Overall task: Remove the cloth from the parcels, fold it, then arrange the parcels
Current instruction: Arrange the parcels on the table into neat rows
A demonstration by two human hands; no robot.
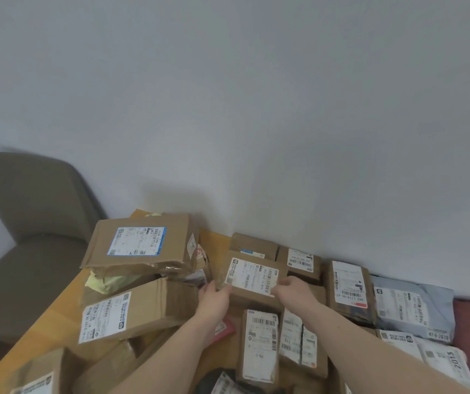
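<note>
Head view: a small cardboard parcel [252, 280] with a white label is gripped from both sides, the left hand [213, 301] curled on its left edge and the right hand [292, 288] pinching its near right corner. It's held among the other parcels by the wall on a wooden desk [43, 331]. 2 bigger boxes [140, 245] are stacked to the left, with a long labelled box [131, 311] below them. A grey mailer bag [415, 311] is seen far right. A brown chair [29, 223] is parked left. No cloth can be made out.
</note>
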